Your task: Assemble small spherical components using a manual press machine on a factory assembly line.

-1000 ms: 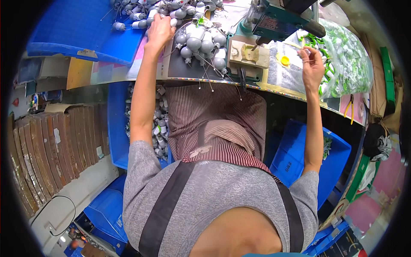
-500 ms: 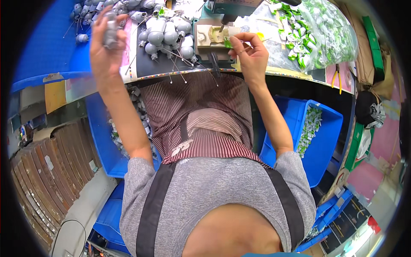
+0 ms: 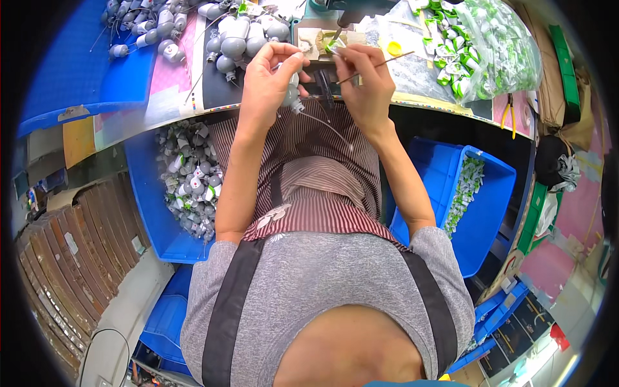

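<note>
My left hand [image 3: 267, 87] is closed around a grey, rounded plastic part [image 3: 293, 97], with a thin pale wire [image 3: 329, 125] trailing from it toward my lap. My right hand [image 3: 366, 82] pinches a thin dark stick [image 3: 398, 57], which sticks out to the right. Its fingertips are at a small green-and-white piece [image 3: 334, 45] lying in the pale fixture block [image 3: 307, 39]; whether they grip that piece I cannot tell. Above the block hangs the dark tip of a bench machine [image 3: 348, 18]. Several similar grey parts [image 3: 233, 46] lie heaped left of the block.
Right of the machine, green-and-white pieces [image 3: 459, 87] lie beside a clear plastic bag [image 3: 500, 58]. A yellow pot [image 3: 394, 48] stands nearer. Yellow-handled pliers [image 3: 509, 118] hang at the table edge. Blue bins flank my lap: a left bin [image 3: 143, 193] and a right bin [image 3: 493, 213].
My left hand has moved right and down with the grey part, from the far left to beside the fixture. My right hand has shifted slightly left and lower; the green-and-white piece now sits in the fixture.
</note>
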`<state>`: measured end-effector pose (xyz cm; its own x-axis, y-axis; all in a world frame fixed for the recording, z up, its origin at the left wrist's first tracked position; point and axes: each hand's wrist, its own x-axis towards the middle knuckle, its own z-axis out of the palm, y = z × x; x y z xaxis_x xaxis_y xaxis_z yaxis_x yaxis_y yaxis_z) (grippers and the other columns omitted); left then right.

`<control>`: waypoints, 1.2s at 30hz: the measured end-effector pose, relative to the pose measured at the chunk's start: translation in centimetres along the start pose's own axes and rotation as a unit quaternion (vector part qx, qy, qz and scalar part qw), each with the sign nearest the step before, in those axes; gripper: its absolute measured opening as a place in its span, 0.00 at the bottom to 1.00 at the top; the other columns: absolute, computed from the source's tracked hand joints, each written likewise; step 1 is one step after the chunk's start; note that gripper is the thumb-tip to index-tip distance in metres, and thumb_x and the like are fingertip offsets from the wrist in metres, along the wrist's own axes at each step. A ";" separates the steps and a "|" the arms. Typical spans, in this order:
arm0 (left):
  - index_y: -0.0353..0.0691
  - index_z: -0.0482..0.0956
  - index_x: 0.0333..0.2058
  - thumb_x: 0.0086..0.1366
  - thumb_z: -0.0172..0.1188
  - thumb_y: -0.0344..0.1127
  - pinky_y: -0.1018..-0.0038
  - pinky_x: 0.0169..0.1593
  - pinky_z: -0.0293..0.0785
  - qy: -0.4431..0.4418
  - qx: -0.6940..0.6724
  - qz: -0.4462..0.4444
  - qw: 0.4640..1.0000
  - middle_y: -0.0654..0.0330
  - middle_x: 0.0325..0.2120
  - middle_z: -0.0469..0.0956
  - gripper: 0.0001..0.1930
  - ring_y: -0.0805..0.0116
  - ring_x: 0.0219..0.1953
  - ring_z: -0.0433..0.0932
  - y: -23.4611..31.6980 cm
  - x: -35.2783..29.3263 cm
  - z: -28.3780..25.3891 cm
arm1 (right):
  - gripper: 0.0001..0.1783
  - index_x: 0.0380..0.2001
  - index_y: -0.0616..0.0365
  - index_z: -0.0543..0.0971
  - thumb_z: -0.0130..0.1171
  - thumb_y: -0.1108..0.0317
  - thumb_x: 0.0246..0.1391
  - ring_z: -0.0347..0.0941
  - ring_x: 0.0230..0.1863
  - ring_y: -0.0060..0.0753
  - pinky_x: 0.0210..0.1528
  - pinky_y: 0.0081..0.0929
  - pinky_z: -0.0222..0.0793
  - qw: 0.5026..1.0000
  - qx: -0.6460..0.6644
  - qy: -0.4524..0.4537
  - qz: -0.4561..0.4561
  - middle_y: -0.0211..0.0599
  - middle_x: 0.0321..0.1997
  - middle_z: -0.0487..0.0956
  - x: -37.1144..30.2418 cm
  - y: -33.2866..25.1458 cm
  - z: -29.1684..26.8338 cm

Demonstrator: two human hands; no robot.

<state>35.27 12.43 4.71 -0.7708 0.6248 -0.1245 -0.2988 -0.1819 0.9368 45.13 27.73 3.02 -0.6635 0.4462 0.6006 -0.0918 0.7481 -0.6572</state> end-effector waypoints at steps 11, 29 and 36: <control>0.32 0.82 0.40 0.68 0.66 0.34 0.83 0.23 0.70 0.068 0.105 0.081 0.989 0.66 0.26 0.79 0.10 0.83 0.21 0.73 0.3 0.3 1.2 | 0.09 0.41 0.57 0.84 0.69 0.71 0.56 0.80 0.32 0.37 0.33 0.31 0.77 0.994 -0.089 -0.054 -0.042 0.35 0.40 0.77 1.3 -0.2 0.2; 0.34 0.85 0.38 0.62 0.70 0.34 0.85 0.23 0.69 0.078 0.117 0.053 0.989 0.68 0.23 0.79 0.10 0.85 0.20 0.71 0.2 1.0 2.9 | 0.14 0.33 0.61 0.81 0.61 0.61 0.67 0.72 0.25 0.15 0.29 0.14 0.67 0.953 0.168 0.044 0.247 0.28 0.25 0.80 4.1 7.4 -7.3; 0.34 0.85 0.38 0.63 0.70 0.34 0.85 0.24 0.70 0.078 0.155 0.034 0.984 0.68 0.24 0.79 0.10 0.85 0.20 0.72 0.5 0.6 3.2 | 0.20 0.32 0.60 0.80 0.54 0.54 0.71 0.71 0.21 0.19 0.26 0.25 0.67 0.984 -0.099 0.021 0.147 0.29 0.20 0.79 4.1 10.0 -7.0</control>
<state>36.42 15.13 6.17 -0.8675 0.4904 -0.0834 -0.0757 0.0356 0.9965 46.69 40.44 2.07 -0.6074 0.6748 0.4192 0.2489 0.6628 -0.7063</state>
